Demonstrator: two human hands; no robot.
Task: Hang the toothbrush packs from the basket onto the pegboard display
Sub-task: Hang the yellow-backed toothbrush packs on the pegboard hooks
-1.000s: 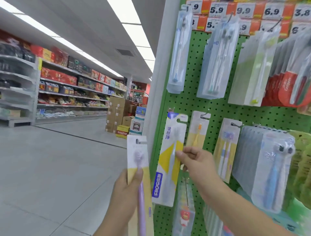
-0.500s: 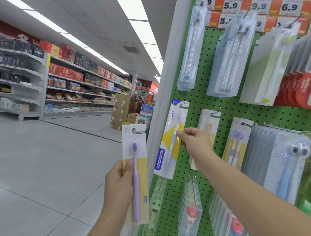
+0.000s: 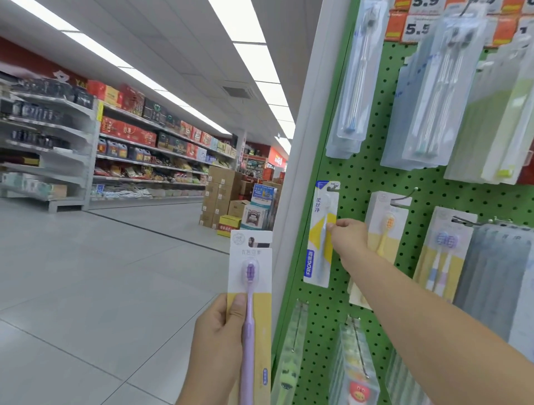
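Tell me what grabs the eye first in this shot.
The green pegboard fills the right side, hung with toothbrush packs. The right hand pinches the FROG pack, whose top sits at a hook on the board's left edge. Low in the middle, the left hand holds up a purple toothbrush pack, off the board.

The blue strip on the yellow-and-white toothbrush pack (image 3: 320, 235) hanging on the pegboard reads "FROG". A white price tag (image 3: 416, 29) above the board shows "5.5"; another (image 3: 424, 3) shows "5.9".
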